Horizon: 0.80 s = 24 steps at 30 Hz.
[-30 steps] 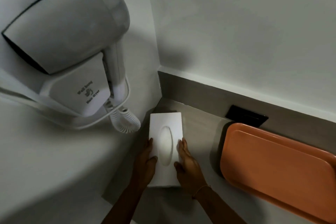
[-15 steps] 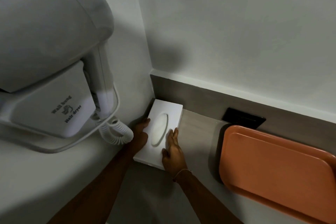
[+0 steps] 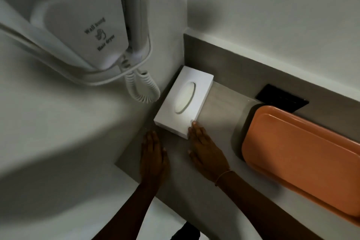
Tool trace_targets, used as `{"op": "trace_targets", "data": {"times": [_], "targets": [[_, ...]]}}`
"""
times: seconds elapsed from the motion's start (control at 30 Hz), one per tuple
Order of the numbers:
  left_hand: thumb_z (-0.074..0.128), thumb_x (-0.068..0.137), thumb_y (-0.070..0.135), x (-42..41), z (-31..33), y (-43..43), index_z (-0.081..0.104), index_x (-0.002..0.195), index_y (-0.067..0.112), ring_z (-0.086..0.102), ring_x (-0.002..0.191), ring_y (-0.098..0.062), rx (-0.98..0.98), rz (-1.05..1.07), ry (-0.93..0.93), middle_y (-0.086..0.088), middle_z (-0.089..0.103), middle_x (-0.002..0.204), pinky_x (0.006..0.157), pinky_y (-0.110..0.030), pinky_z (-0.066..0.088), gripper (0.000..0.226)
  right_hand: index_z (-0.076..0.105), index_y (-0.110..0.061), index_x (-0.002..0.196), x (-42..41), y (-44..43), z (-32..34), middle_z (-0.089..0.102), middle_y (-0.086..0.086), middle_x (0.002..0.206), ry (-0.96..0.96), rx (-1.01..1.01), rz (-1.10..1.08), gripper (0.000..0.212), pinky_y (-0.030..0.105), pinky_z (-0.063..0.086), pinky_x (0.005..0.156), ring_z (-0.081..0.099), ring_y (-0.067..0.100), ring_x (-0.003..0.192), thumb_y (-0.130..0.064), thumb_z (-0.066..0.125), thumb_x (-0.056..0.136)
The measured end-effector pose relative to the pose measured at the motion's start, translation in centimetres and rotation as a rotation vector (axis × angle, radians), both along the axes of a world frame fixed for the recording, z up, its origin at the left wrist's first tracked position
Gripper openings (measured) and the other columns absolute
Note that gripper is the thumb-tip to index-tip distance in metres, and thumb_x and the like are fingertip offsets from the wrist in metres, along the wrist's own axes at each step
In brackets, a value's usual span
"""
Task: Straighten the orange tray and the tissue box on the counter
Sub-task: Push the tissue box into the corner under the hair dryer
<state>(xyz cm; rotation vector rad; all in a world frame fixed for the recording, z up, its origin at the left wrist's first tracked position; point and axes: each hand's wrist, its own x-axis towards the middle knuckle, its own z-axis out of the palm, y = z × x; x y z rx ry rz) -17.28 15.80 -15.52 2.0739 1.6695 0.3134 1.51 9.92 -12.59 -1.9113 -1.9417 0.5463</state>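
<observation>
The white tissue box (image 3: 184,101) with an oval slot lies flat in the back left corner of the grey counter (image 3: 218,115), its long side along the left wall. My left hand (image 3: 153,154) rests flat on the counter just in front of the box, fingers extended, holding nothing. My right hand (image 3: 206,148) is also flat, its fingertips touching the box's near right corner. The orange tray (image 3: 303,158) lies on the counter to the right, apart from both hands, running off the right edge of the view.
A white wall-hung hair dryer (image 3: 85,21) with a coiled cord (image 3: 142,87) hangs on the left wall, just above the box. A black socket plate (image 3: 282,97) sits in the grey backsplash behind the tray. The counter's front edge runs below my wrists.
The tissue box has slid back into the corner against the wall. Both hands have come off its sides and drawn back to its near end, lying flat.
</observation>
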Motion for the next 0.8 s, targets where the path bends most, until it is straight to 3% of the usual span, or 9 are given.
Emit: {"op": "trace_targets", "data": {"times": [0.13,0.33,0.53,0.67,0.8], "targets": [[0.030,0.092,0.038,-1.4,-1.9,0.1,0.012,0.149,0.010,0.009,0.148,-0.029,0.030,-0.062,0.151,-0.015,0.013,0.160,0.121,-0.048,0.013,0.066,0.007,-0.012,0.154,-1.4,0.4,-0.7,-0.003,0.005,0.163,-0.012,-0.035,0.050,0.069,0.037,0.012,0.120,-0.003,0.027,0.150,-0.033,0.042,0.098],[0.028,0.093,0.041,-1.6,-2.7,0.2,0.012,0.149,0.011,0.011,0.148,-0.028,0.055,-0.066,0.190,-0.015,0.017,0.159,0.120,-0.047,0.016,0.065,0.014,-0.002,0.152,-3.5,1.0,-1.9,0.009,0.015,0.162,-0.041,-0.060,0.043,0.071,0.043,0.027,0.113,-0.002,0.038,0.147,-0.030,0.042,0.094],[0.028,0.094,0.040,-1.7,-3.1,0.2,0.010,0.150,0.012,0.007,0.149,-0.025,0.086,-0.074,0.211,-0.013,0.015,0.160,0.121,-0.045,0.014,0.065,0.014,0.001,0.150,-4.0,3.5,-3.0,0.010,0.017,0.161,-0.087,-0.015,0.049,0.074,0.045,0.016,0.116,0.000,0.042,0.146,-0.028,0.048,0.092],[0.024,0.095,0.042,-1.9,-3.5,0.3,0.009,0.150,0.013,0.004,0.149,-0.023,0.092,-0.076,0.221,-0.013,0.015,0.160,0.121,-0.044,0.013,0.064,0.010,-0.002,0.151,-4.1,4.8,-3.5,0.006,0.013,0.163,-0.070,0.013,0.082,0.071,0.043,0.017,0.113,-0.006,0.041,0.146,-0.026,0.040,0.091],[0.024,0.095,0.043,-1.9,-3.5,0.3,0.006,0.150,0.014,0.001,0.149,-0.022,0.091,-0.081,0.230,-0.012,0.012,0.160,0.122,-0.043,0.011,0.064,0.004,-0.007,0.152,-4.2,5.2,-3.9,-0.003,0.007,0.163,-0.046,0.006,0.082,0.082,0.045,0.014,0.113,-0.010,0.040,0.146,-0.021,0.052,0.089]]}}
